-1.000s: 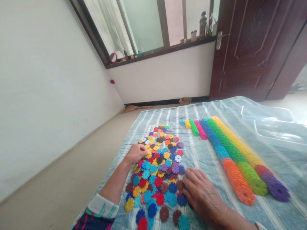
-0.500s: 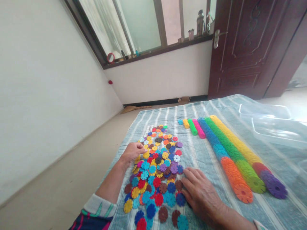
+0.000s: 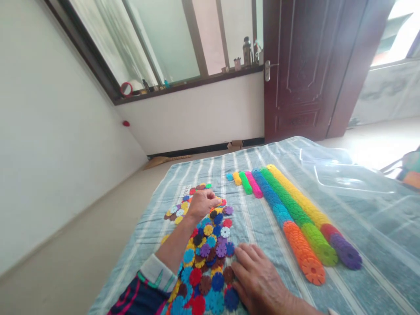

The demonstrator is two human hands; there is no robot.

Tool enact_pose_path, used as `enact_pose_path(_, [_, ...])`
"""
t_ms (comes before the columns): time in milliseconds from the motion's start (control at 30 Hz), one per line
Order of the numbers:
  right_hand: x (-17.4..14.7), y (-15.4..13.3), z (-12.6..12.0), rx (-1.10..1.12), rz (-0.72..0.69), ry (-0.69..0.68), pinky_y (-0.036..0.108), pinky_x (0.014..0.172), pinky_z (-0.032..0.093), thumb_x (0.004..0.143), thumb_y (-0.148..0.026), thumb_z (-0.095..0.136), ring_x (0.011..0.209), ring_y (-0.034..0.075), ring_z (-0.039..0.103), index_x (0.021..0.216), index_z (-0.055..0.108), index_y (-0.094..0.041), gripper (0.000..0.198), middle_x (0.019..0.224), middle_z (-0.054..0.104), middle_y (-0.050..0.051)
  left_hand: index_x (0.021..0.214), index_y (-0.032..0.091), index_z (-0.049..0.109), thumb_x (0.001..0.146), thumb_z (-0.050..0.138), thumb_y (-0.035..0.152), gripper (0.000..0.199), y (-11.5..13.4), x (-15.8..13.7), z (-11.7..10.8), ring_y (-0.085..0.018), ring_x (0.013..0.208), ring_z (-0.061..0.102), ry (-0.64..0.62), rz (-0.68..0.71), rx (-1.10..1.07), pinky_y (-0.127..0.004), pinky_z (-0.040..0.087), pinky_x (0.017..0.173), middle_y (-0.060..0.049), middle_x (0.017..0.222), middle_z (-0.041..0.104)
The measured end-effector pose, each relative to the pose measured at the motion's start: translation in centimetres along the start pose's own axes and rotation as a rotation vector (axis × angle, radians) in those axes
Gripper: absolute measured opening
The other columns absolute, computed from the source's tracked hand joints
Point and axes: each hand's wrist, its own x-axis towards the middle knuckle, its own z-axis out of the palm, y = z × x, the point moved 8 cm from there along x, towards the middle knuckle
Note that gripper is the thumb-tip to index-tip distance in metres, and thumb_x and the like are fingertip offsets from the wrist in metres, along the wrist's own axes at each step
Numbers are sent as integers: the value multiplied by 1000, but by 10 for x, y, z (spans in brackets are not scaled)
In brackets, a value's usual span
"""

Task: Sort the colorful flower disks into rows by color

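A loose spread of colourful notched plastic discs (image 3: 205, 284) lies on the striped cloth in front of me. My left hand (image 3: 203, 204) reaches over the far part of the spread, thumb and fingers pinched beside a red disc (image 3: 223, 202). Whatever sits in that pinch is too small to make out. Flat on the cloth at the spread's right edge rests my right hand (image 3: 260, 273), its fingers stretched toward a dark blue disc (image 3: 230, 249). My left forearm hides some of the discs.
To the right lie long rows of stacked discs, one ending in orange (image 3: 303, 251), one green (image 3: 295, 205), one yellow (image 3: 295, 190). Shorter rows, including a pink row (image 3: 254, 184), lie further left. Clear plastic containers (image 3: 352, 189) stand at the far right of the striped cloth (image 3: 272, 245).
My left hand has moved right across the far part of the spread, from its left edge toward the right side. My right hand stays beside the discs. The view has turned right.
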Motion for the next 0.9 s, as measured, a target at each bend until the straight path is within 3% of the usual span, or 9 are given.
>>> enact_pose_path(233, [-3, 4, 19, -122, -72, 52, 41, 78, 56, 89, -47, 64, 91, 28, 64, 86, 66, -20, 27, 98, 72, 10, 61, 17, 61, 69, 67, 27, 14, 33, 58, 49, -12, 61, 53, 64, 143, 163, -25, 39, 62, 3, 59, 58])
enact_pose_path(467, [-4, 7, 31, -151, -91, 108, 40, 80, 55, 91, -51, 62, 92, 28, 64, 87, 68, -22, 30, 96, 71, 8, 65, 17, 66, 73, 66, 22, 9, 39, 89, 78, -14, 68, 57, 66, 171, 266, -26, 41, 68, -1, 68, 66])
enact_pose_path(700, [-7, 8, 39, -196, -126, 135, 39, 82, 52, 94, -50, 57, 95, 28, 62, 89, 69, -23, 30, 102, 71, 9, 74, 17, 74, 74, 68, 22, 8, 41, 99, 83, -19, 84, 59, 79, 195, 343, -29, 44, 80, -4, 79, 69])
enact_pose_path(900, [-6, 6, 34, -199, -127, 192, 39, 78, 54, 94, -48, 59, 91, 27, 64, 85, 67, -23, 28, 97, 72, 9, 93, 16, 77, 74, 72, 24, 21, 39, 94, 74, -21, 91, 60, 93, 208, 395, -30, 44, 87, -7, 91, 71])
